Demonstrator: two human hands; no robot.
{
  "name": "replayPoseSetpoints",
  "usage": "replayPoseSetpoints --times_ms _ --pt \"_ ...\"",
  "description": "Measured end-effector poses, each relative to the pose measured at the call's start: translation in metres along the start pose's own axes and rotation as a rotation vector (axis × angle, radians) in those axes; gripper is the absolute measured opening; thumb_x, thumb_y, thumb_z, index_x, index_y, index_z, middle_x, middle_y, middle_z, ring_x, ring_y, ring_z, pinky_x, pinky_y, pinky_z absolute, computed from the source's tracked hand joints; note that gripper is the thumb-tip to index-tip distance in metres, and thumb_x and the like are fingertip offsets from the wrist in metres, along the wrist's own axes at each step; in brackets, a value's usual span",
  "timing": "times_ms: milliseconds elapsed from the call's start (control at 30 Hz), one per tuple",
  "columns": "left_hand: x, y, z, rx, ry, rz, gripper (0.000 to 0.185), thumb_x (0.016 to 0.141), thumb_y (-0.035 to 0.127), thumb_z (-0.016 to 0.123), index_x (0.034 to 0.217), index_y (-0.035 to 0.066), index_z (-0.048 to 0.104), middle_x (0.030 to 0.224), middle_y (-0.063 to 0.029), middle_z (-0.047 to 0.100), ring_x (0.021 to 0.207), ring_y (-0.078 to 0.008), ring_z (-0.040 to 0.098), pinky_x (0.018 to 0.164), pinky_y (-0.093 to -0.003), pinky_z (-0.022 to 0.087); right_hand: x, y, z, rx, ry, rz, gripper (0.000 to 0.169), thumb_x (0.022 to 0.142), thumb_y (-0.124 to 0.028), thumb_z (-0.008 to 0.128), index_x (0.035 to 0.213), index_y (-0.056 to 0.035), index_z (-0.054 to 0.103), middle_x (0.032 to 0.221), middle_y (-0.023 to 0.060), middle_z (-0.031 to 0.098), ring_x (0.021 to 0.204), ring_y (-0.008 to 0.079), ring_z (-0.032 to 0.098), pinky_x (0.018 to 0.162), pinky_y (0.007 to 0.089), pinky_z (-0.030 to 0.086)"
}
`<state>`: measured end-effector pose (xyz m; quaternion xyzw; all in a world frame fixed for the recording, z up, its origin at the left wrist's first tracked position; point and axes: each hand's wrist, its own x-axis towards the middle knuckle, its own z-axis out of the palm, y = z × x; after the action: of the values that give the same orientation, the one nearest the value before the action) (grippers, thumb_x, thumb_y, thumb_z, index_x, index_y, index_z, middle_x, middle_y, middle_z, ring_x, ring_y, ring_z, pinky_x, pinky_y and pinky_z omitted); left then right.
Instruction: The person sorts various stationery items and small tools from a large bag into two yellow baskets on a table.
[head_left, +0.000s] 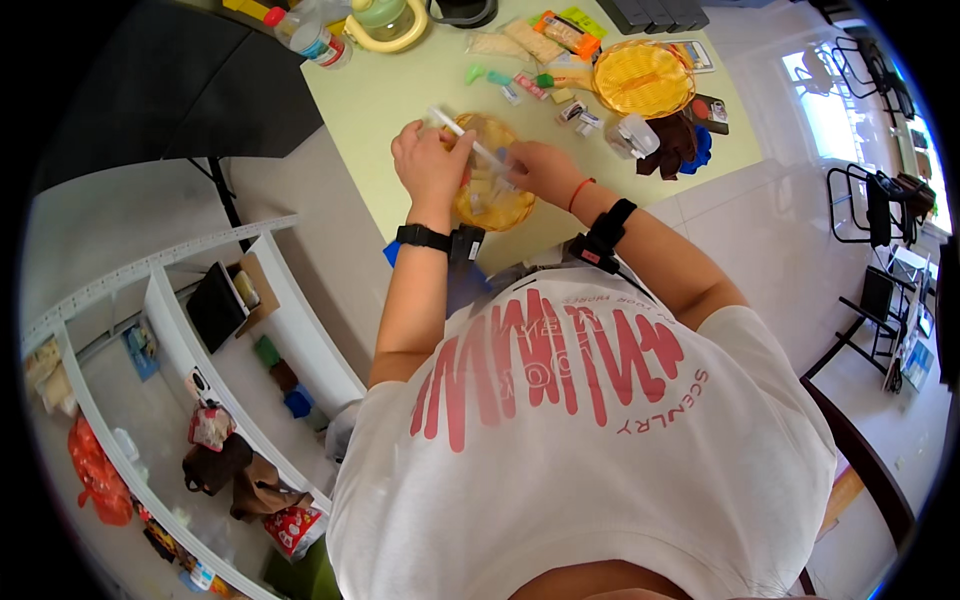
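Over a yellow woven basket (517, 219) near the table's front edge, both hands are on a clear plastic bag (491, 184). A white strip (459, 130), slightly blurred, runs slantwise along the bag's top. My left hand (431, 161) grips the strip's left part, thumb towards the basket. At the bag's right side, my right hand (544, 171) pinches the strip's lower end between bent fingers. Small pale pieces show through the film, but I cannot tell whether they lie inside the bag or in the basket beneath. My fingers hide part of the basket's rim.
Right of the basket are small boxes (572, 112), a clear plastic container (632, 136), brown cloth (666, 148) and another yellow basket (645, 79). A water bottle (319, 43) and a green-and-yellow kettle (384, 22) stand at the back left. White shelving (161, 289) flanks my left side.
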<state>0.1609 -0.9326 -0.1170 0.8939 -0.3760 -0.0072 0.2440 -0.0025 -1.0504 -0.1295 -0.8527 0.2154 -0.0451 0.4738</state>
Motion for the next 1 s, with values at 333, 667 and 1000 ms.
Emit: replayPoseSetpoints --times_ms 333,667,1000 --pt "0.013 -0.024 -0.001 -0.331 0.113 -0.045 0.033 0.087 0.030 0.066 0.071 0.000 0.067 0.079 -0.0156 0.061 0.081 -0.0287 0.058 0.074 -0.0402 0.044 -0.003 0.025 0.003 -0.092 -0.036 -0.270 0.011 0.079 -0.013 0.064 0.088 -0.0072 0.065 0.085 0.0114 0.063 0.083 0.0307 0.061 0.072 0.0391 0.048" --pt "-0.021 -0.004 -0.031 -0.005 -0.389 -0.132 0.039 0.076 0.041 0.074 0.071 0.003 0.069 0.074 -0.0171 0.059 0.074 -0.0338 0.059 0.069 -0.0424 0.047 -0.011 0.051 -0.012 -0.132 0.097 -0.055 0.027 0.081 -0.020 0.068 0.101 -0.0030 0.064 0.096 0.0170 0.066 0.092 0.0343 0.063 0.079 0.0405 0.050" --pt "-0.013 -0.013 -0.007 -0.065 -0.057 0.004 0.050 0.079 0.026 0.073 0.120 0.002 0.058 0.118 -0.0203 0.056 0.117 -0.0359 0.050 0.097 -0.0404 0.043 -0.018 0.084 -0.017 -0.457 -0.040 0.321 0.032 0.082 -0.016 0.062 0.103 0.0035 0.047 0.094 0.0260 0.063 0.090 0.0415 0.062 0.076 0.0452 0.051"
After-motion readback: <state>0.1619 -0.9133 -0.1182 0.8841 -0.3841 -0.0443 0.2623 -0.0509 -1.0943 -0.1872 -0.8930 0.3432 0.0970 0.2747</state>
